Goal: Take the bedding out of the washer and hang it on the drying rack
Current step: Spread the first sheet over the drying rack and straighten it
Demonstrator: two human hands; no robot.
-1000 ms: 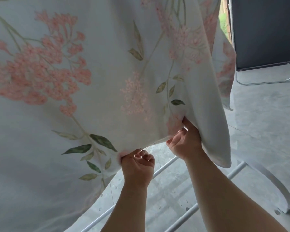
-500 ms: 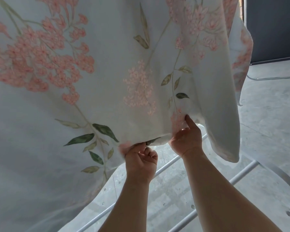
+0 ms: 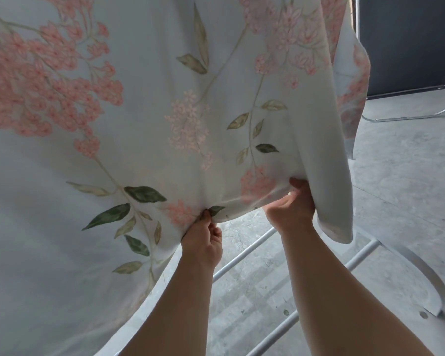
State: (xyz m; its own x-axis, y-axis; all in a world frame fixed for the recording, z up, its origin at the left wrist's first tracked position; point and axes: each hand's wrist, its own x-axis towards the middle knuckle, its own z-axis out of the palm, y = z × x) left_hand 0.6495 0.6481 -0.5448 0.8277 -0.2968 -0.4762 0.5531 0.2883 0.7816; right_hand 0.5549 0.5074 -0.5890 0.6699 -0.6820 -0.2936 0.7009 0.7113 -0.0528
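A pale bedding sheet (image 3: 144,124) printed with pink flowers and green leaves hangs down in front of me and fills most of the view. My left hand (image 3: 203,240) pinches its lower edge near a dark green leaf. My right hand (image 3: 290,206) grips the same edge further right, fingers tucked under the fabric. A loose corner of the sheet droops beside my right wrist. Below my arms run the white bars of the drying rack (image 3: 244,255). The rack's top is hidden behind the sheet.
Grey concrete floor (image 3: 401,176) spreads out to the right. A curved white foot of the rack (image 3: 429,278) rests on it. At the back right stands a dark panel (image 3: 406,42) in a chrome tube frame.
My hands have moved further apart along the sheet's lower edge, stretching it. The view has shifted slightly, and the sheet's right corner hangs lower in the frame.
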